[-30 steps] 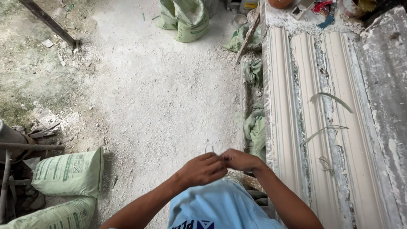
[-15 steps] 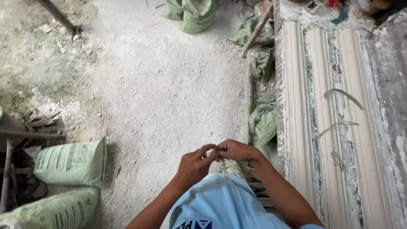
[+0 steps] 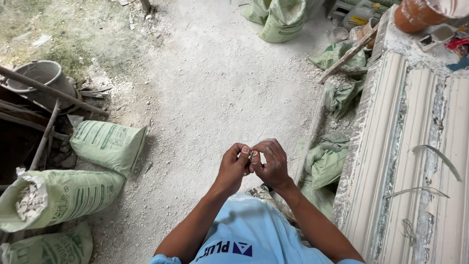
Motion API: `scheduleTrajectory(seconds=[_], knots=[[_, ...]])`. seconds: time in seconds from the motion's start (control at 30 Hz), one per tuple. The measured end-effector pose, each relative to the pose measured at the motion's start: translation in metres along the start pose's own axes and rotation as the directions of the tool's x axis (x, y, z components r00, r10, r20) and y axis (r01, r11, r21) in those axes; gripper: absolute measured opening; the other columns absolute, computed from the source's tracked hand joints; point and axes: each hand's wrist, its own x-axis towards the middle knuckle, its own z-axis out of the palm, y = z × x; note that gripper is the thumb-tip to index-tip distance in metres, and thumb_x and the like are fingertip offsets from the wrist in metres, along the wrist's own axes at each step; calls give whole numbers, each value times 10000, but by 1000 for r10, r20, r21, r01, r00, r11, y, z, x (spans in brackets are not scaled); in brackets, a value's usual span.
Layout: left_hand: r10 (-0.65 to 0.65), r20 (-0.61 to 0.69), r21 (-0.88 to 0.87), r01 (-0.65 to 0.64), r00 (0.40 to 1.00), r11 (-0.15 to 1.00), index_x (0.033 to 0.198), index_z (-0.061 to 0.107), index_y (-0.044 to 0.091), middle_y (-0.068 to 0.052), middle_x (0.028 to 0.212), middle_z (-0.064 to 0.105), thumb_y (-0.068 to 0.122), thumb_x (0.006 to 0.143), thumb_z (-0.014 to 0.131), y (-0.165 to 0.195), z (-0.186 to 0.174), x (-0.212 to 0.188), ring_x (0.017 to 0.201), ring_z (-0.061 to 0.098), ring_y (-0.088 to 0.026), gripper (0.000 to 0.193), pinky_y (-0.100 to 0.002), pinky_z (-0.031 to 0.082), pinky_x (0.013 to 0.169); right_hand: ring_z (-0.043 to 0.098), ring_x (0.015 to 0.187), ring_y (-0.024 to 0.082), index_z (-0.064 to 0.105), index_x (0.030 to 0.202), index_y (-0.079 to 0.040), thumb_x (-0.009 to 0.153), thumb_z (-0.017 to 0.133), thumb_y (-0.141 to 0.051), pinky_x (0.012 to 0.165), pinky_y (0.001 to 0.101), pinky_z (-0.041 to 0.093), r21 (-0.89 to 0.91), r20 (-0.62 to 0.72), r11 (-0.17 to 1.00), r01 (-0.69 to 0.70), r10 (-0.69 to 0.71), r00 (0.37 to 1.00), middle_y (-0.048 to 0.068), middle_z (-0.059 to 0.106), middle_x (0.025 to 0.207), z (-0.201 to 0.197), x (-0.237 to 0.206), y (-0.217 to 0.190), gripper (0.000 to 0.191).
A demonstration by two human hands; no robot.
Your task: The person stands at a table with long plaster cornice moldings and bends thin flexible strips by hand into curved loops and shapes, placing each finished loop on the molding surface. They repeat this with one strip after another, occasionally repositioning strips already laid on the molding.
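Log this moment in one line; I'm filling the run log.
left hand and right hand: pinch small object together | green sacks left | moulded slab right

Pale green sacks [image 3: 105, 144] with darker green stripes lie left of the whitish, dusty bench [image 3: 415, 161]. The shirt [image 3: 249, 234] is light blue with dark blue print. Beyond the bench's far end stands a terracotta-orange pot [image 3: 413, 17].

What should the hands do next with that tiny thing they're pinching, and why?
Probably keep the pinch and lift the small piece a little nearer the eyes. Both the left hand and the right hand grip it between fingertips, and it is too small to make out. The gritty ground right below would likely hide it if it fell.
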Motion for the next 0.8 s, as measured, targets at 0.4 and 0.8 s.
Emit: scheduleTrajectory(seconds=[0.4, 0.8], knots=[[130, 131, 274, -162, 983, 948, 1054, 577, 20, -58, 806, 667, 150, 1076, 599, 38, 28, -29, 666, 606, -78, 134, -220, 472, 569, 604, 1035, 158, 526, 1102, -99, 1033, 686, -66, 906, 274, 543, 677, -135, 729, -107, 265, 955, 65, 603, 1074, 6, -44, 7, 178], [568, 154, 572, -541, 809, 616, 1120, 686, 11, -84, 1087, 565, 22, 1023, 654, 35, 39, -30, 856, 620, -130, 103, -254, 548, 697, 615, 1037, 135, 604, 1058, -48, 1013, 691, 6, 951, 269, 532, 764, -96, 597, -243, 479, 873, 65, 619, 1053, 11, -37, 7, 112]])
